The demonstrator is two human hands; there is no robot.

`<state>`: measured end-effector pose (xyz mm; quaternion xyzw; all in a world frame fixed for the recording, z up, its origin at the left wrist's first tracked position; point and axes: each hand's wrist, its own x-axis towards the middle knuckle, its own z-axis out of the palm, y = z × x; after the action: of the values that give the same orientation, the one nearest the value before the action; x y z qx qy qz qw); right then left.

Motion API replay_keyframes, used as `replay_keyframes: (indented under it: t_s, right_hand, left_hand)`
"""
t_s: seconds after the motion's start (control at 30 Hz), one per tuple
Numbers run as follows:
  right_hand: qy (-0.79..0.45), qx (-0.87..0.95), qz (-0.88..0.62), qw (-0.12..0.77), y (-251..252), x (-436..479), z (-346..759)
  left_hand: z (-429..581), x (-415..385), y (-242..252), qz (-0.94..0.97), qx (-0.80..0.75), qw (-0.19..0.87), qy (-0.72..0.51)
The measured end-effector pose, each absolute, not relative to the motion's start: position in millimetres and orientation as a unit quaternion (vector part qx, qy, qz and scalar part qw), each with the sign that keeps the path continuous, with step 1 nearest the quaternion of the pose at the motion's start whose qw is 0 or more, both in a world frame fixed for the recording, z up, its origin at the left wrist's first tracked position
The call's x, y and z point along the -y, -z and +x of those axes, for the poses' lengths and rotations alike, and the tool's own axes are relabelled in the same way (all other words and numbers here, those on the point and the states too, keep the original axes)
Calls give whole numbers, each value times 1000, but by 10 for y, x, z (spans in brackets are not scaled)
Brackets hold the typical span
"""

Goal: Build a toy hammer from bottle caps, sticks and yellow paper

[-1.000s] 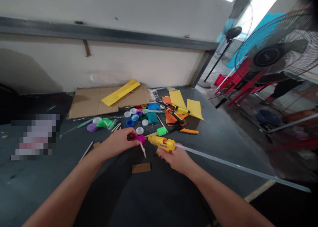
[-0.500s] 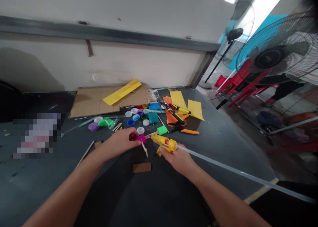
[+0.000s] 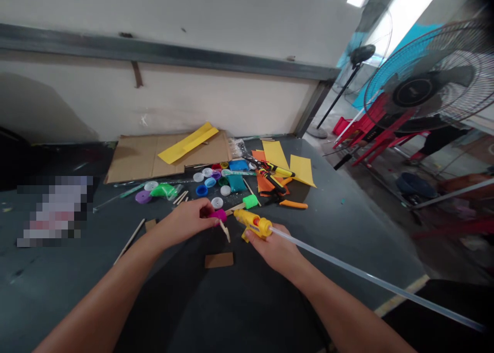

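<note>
In the head view, a magenta cylinder [image 3: 219, 216] is pinched by the left hand [image 3: 191, 219], its grip closed, low over the table [image 3: 347, 229]. A yellow glue gun [image 3: 254, 223] is wrapped by the right hand [image 3: 280, 247]; whether the trigger is pressed cannot be told. The gun's long axis is slanted, its nozzle aimed leftward at the cylinder's right side, near but apparently apart. A pale stick [image 3: 225, 231] is seen below the cylinder.

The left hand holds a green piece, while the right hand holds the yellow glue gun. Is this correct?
The colour is wrong: in the head view, the left hand holds a magenta piece. The right hand does hold the yellow glue gun.
</note>
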<state>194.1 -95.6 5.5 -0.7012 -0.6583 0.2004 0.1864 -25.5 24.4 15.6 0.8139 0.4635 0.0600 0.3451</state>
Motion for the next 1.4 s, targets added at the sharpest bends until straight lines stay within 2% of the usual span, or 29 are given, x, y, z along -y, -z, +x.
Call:
replay_keyframes:
  t_s: [0.67, 0.93, 1.27, 1.4]
  right_hand:
    - [-184, 641, -722, 182, -101, 968, 1994]
    - [-241, 638, -703, 202, -173, 990, 1824]
    - [-192, 637, -722, 191, -107, 962, 1977]
    - [-208, 634, -716, 206, -133, 976, 1961]
  left_hand:
    - [-247, -243, -174, 813, -465, 346, -58]
    - [-255, -256, -142, 813, -464, 347, -58]
    - [-256, -251, -143, 812, -461, 353, -64]
    - [-261, -254, -141, 809, -463, 356, -63]
